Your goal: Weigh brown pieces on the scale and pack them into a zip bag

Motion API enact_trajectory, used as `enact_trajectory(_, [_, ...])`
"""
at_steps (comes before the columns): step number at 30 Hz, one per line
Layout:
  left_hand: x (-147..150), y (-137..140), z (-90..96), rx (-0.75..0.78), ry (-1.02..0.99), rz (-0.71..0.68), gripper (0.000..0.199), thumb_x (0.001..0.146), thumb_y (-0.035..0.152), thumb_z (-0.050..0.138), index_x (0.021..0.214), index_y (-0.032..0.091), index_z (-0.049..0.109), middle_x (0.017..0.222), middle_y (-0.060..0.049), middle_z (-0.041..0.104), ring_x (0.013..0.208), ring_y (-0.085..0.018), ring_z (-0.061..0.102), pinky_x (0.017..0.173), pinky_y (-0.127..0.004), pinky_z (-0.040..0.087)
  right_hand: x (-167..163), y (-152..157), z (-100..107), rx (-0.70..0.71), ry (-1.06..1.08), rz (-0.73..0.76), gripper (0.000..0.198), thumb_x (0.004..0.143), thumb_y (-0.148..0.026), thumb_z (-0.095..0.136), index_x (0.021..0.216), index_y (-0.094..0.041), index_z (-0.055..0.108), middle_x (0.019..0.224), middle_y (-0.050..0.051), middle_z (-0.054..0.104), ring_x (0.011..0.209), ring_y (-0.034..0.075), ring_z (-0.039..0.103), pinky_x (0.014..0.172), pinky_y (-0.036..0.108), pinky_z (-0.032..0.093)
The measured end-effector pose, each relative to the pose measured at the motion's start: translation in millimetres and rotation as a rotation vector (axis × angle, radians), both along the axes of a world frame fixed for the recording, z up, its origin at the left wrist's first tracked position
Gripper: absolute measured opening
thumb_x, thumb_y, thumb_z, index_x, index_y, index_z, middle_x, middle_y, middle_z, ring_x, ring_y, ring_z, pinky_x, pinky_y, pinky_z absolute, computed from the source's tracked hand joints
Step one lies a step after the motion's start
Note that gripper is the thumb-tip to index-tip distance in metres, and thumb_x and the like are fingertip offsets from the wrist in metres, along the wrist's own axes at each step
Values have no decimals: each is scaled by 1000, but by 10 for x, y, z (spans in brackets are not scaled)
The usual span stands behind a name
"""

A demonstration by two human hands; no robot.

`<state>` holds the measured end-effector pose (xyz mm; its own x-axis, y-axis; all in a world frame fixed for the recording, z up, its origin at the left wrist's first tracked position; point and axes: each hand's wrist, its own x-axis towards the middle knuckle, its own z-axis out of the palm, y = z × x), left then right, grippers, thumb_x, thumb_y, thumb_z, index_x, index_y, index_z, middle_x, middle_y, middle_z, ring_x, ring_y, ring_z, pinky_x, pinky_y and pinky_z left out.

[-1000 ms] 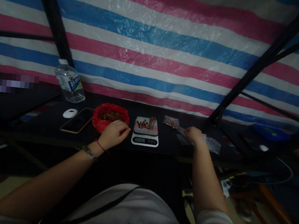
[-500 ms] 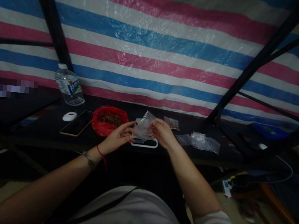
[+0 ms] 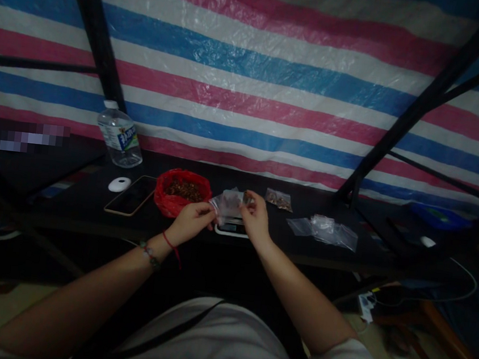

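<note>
Pinches a clear plastic bag [image 3: 229,202] over the digital scale [image 3: 231,229], clamped at opposite sides by left hand [image 3: 194,220] and right hand [image 3: 256,218], apparently to spread it; has a red plastic bag [image 3: 165,202] just beyond, presumably for reach.

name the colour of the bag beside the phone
The bag is red, shown best in the head view.

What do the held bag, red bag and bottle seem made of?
Held bag: thin, glossy plastic film, apparently; see-through with pale highlights.
Red bag: probably thin, slightly shiny plastic; its rim is crumpled.
Bottle: smooth, clear, likely plastic; its walls are see-through.
</note>
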<state>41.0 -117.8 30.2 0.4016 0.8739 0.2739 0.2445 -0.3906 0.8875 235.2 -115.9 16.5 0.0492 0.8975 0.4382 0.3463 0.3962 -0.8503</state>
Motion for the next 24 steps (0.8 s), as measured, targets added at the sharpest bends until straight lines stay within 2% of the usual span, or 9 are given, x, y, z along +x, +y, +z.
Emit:
enact_trajectory(2, [-2,10,1,-9,25,46,28,82,36,52,67,14,59,62,-1,63,48,-9,55,50,-20,45,-48,-65,42,117,-80,-65,40,78,-36,60,115,-20,53,111,11,58,81,16,59,67,30,51])
enact_trajectory(6, [13,8,-34,-20,62,-14,30,81,39,52,66,14,57,59,1,57,48,-10,54,47,-20,41,-177,-175,69,50,-196,184,52,69,-36,72,117,-22,57,107,7,63,85,17,61,73,31,51])
enact_trajectory(10, [24,-22,-26,-9,74,-63,29,82,39,49,70,14,58,61,1,56,50,-10,53,47,-21,40,-193,-160,14,-18,-160,319,35,75,-31,66,108,-20,64,100,5,68,86,17,63,77,30,50])
enact_trajectory(13, [24,-46,5,45,109,-29,30,82,38,49,65,14,57,57,2,54,50,-9,49,47,-20,38,-162,-149,13,-13,-175,301,25,79,-24,57,102,-20,67,94,4,70,81,16,65,76,30,51])
enact_trajectory(17, [33,-78,23,106,155,-8,29,83,33,47,63,15,57,56,2,53,52,-10,48,49,-20,37,-179,-201,51,53,-270,281,31,77,-23,59,107,-22,66,96,5,70,81,17,64,77,30,51])
enact_trajectory(19, [41,-96,29,149,185,-12,27,84,31,45,67,14,59,59,1,55,55,-11,50,51,-21,38,-200,-219,57,29,-243,290,31,78,-27,61,108,-22,66,98,5,69,82,17,64,76,31,51])
enact_trajectory(22, [56,-130,49,253,281,-13,25,83,27,45,67,15,60,61,0,57,57,-11,50,55,-22,37,-214,-211,58,-34,-191,244,22,80,-31,59,96,-21,69,90,4,71,77,17,64,73,30,50])
enact_trajectory(24, [66,-154,64,299,340,-17,26,83,27,46,64,15,59,60,0,56,56,-11,50,54,-22,36,-214,-202,68,-45,-222,229,17,81,-27,55,87,-21,70,82,2,70,73,17,63,70,30,50])
